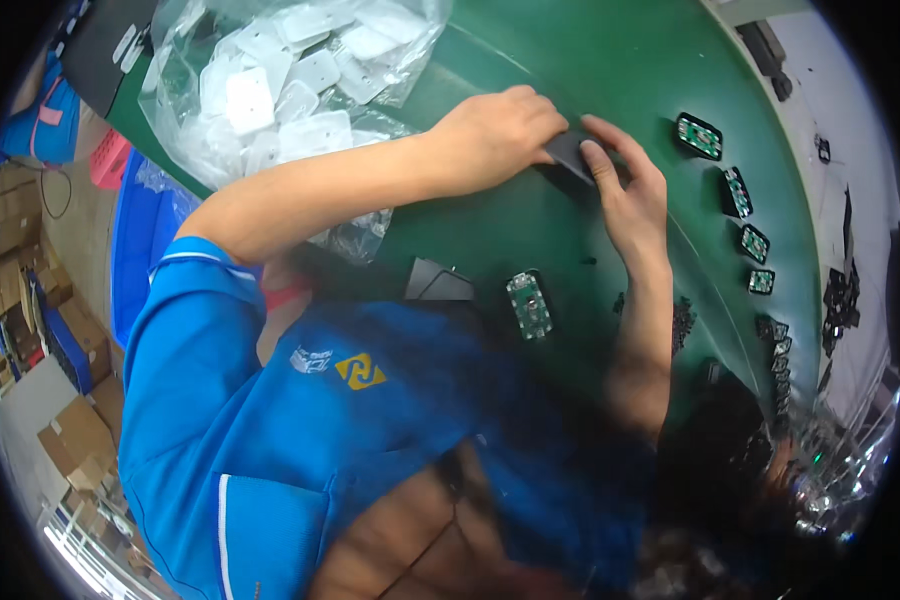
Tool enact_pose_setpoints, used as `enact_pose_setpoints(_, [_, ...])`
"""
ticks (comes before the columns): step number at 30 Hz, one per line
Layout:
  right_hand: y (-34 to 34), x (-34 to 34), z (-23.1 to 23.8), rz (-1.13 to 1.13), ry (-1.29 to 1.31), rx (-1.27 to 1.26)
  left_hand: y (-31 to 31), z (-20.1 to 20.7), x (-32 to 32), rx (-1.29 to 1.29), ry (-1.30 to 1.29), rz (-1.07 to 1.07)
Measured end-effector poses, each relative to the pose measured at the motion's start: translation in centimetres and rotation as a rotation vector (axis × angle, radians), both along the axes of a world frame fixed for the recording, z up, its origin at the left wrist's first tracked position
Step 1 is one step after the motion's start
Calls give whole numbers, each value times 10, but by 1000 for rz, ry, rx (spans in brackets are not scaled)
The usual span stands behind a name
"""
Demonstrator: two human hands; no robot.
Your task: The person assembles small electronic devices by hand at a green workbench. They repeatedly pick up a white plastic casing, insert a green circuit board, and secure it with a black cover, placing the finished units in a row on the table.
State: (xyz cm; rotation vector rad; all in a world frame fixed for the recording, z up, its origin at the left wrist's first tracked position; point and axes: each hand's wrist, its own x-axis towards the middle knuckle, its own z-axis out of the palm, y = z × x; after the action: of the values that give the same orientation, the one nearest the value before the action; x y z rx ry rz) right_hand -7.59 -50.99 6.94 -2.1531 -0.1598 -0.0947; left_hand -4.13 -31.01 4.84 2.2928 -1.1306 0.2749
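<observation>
Above the table's middle, a dark grey, flat plastic piece (570, 157) is held between both hands. My left hand (500, 135) has its fingers closed at the piece's left edge. My right hand (632, 195) grips the right side, thumb on the near face and fingers behind. The fingers hide part of its outline, and its inner side cannot be seen. Closer to my body lies a green circuit board (530, 304) in a dark housing. To its left is a grey flat part (438, 280) with a thin dark line across it, partly cut off by my shirt.
A clear plastic bag (395, 85) full of translucent white covers (250, 100) lies at the far left. Several black housings with green boards (700, 137) stand along the right side of the green table (530, 50). Small black parts (682, 322) are heaped beyond my right forearm. A blue bin (130, 255) stands left.
</observation>
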Motion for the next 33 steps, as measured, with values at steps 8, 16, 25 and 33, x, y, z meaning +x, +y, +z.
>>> enact_pose_setpoints(8, [-110,-52,23,-570,-188,196,-21,-11,118,-324,798,200])
enact_pose_setpoints(16, [-167,-144,1,-715,93,-408,-17,22,141,76,935,360])
enact_pose_setpoints(25, [-168,-140,-20,-352,-73,-634,12,100,72,-37,-36,324])
enact_pose_setpoints(33, [-162,-142,-33,-545,-24,-634,137,86,-5,511,15,440])
